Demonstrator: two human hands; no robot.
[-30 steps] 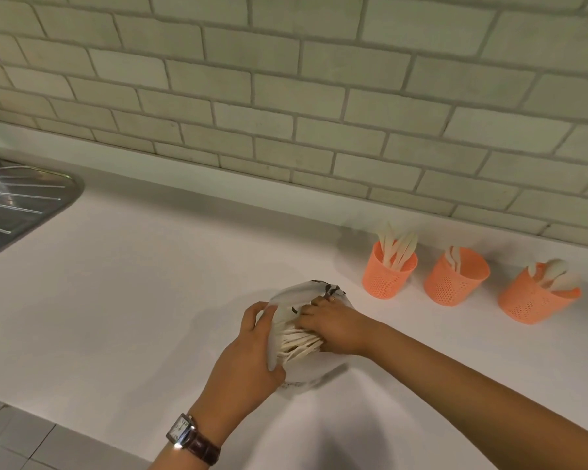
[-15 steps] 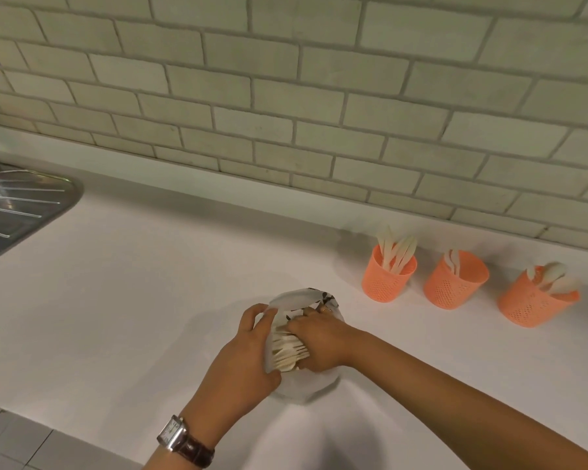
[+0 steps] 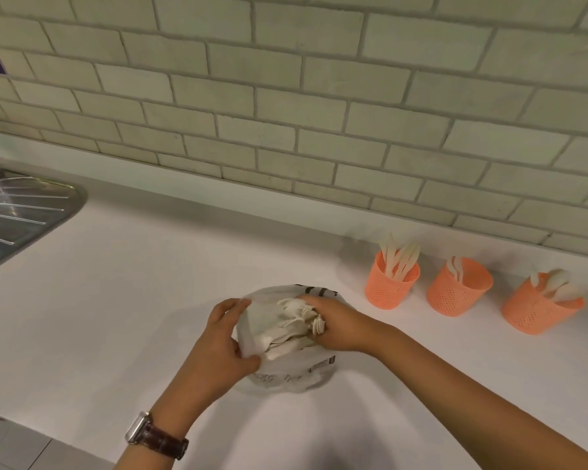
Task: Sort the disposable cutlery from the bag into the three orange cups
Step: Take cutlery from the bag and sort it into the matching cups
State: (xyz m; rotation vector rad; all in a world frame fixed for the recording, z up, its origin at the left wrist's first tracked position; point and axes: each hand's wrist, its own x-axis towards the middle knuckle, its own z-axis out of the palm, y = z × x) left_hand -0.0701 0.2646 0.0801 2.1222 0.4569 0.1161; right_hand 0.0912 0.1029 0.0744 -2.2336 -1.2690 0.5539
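Observation:
A clear plastic bag (image 3: pixel 292 374) of cream disposable cutlery (image 3: pixel 294 320) lies on the white counter. My left hand (image 3: pixel 218 351) grips the bag's left edge and holds its mouth apart. My right hand (image 3: pixel 333 325) is inside the mouth, fingers curled round a bunch of cutlery ends. Three orange perforated cups stand in a row to the right: the left cup (image 3: pixel 389 286) holds several knives, the middle cup (image 3: pixel 457 288) a few pieces, the right cup (image 3: pixel 537 308) leans and holds spoons.
A steel sink drainer (image 3: pixel 17 215) sits at the far left. A tiled wall (image 3: pixel 286 96) backs the counter. The counter's front edge (image 3: pixel 65 435) runs at the lower left, with floor tiles below it.
My right hand has drawn a bunch of cutlery up and out toward the bag's mouth. The left hand keeps its hold on the bag.

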